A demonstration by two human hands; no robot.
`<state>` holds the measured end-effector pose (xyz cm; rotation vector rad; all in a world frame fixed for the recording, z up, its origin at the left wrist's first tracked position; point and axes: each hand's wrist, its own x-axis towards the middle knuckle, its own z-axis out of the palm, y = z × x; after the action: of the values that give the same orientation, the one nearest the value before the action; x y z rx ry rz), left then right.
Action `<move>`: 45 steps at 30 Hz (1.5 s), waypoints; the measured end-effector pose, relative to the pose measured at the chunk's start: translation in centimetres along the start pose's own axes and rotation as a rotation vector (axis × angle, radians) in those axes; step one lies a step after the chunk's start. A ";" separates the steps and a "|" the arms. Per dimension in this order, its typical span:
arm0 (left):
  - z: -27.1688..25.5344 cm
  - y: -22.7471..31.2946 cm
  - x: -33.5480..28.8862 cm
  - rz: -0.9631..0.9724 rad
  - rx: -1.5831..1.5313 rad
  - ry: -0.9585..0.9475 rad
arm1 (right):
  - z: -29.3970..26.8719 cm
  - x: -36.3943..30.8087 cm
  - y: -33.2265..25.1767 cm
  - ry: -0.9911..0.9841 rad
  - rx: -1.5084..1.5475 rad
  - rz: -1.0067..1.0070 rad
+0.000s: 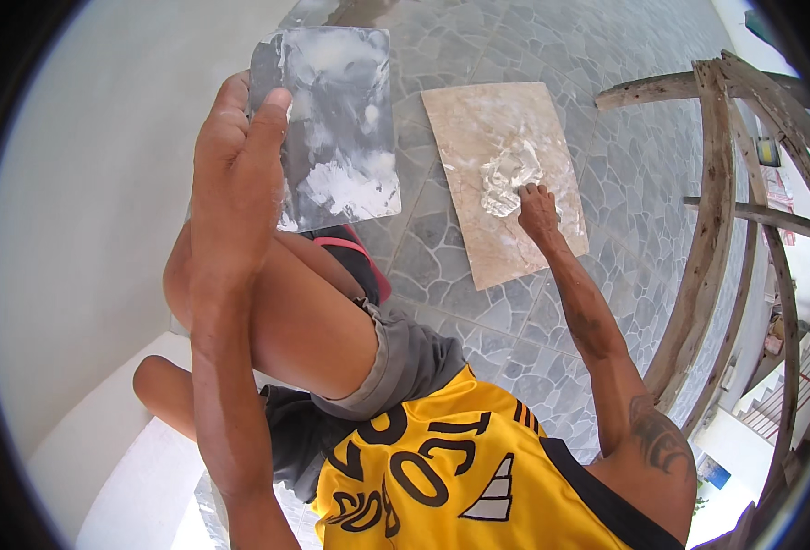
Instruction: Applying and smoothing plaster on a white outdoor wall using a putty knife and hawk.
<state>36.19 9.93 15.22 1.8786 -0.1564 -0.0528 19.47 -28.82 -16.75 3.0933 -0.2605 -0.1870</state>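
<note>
My left hand (235,174) grips a flat grey rectangular plate (336,119) by its left edge, the thumb lying over the front. White paste is smeared across that plate, thickest near its lower right corner. Down to the right, a beige marbled tile-like board (492,252) lies on the floor with a mound of wet white putty (513,170) near its middle. My right hand (539,213) is at the lower right edge of this putty, its fingers curled closed. Whatever they may hold is hidden behind the knuckles.
A pale wall (112,165) rises close on my left. Grey stone-patterned floor tiles (515,321) spread below and ahead. Rough wooden poles (712,211) form a frame along the right side, with stair steps (783,403) beyond. My bent bare knees are under the left arm.
</note>
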 end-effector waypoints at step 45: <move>0.5 0.8 0.3 -0.083 -0.017 -0.080 | 1.2 0.6 -1.8 -0.038 0.086 -0.046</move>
<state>36.41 9.19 15.83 1.8669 -0.1320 -0.1862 20.25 -27.16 -18.05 3.1860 -0.2033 -0.2427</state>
